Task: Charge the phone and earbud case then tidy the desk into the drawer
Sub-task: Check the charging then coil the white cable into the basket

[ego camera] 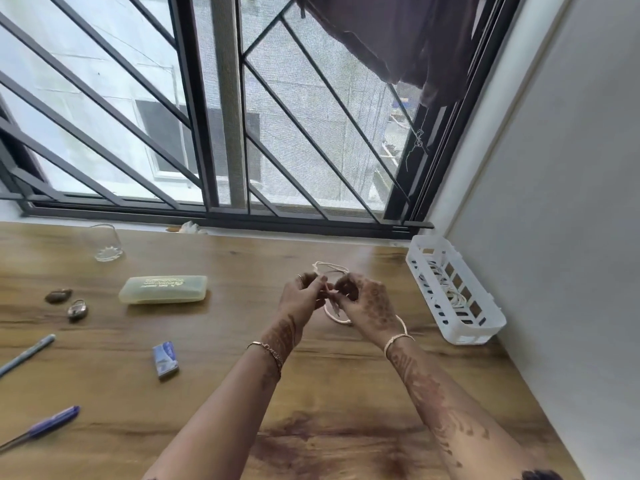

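A white cable (331,268) loops above and below my two hands over the middle of the wooden desk (311,393). My left hand (300,295) and my right hand (365,303) are close together, both pinching the cable between their fingertips. Part of the cable is hidden behind the fingers. A white slotted basket (483,332) stands at the right against the wall, with another white cable (453,296) coiled inside. No phone or earbud case is in view.
On the left of the desk lie a pale yellow-green hard case (163,289), a glass (104,242), two small padlocks (78,310), a small blue box (165,359) and two pens (41,424). A barred window runs along the back; a grey wall closes the right.
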Demonstrator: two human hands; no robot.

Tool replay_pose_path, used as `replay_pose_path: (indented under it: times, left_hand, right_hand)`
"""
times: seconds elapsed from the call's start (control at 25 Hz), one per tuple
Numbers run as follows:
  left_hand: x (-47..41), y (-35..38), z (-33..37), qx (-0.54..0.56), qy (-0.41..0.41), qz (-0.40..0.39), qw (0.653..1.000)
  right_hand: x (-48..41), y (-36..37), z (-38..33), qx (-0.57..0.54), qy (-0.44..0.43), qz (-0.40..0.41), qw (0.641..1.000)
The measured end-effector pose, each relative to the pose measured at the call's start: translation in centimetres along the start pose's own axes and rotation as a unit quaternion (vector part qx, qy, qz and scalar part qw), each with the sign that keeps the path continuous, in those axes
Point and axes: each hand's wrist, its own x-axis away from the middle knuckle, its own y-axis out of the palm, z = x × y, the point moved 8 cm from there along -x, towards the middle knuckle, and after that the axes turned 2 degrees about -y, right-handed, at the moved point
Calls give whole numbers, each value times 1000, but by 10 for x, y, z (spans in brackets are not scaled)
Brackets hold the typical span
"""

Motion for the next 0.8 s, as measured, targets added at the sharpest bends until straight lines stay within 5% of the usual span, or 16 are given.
replay_pose_path:
  times: [0.12,0.32,0.52,0.8]
  left_hand:
    - [2,-14,17,38,-17,-20,999]
    - [13,-24,47,84,-20,-116,990]
    - [23,-41,84,139,13,-154,978]
    - [-10,-65,102,223,49,-53,972]
  right_hand:
    - [-13,-2,-5,-19,1,51,999]
    - [-41,35,-34,-97,-4,-73,993]
    - [-50,57,-57,-126,6,-62,990]
    - [-50,72,-82,-40,-23,-73,996]
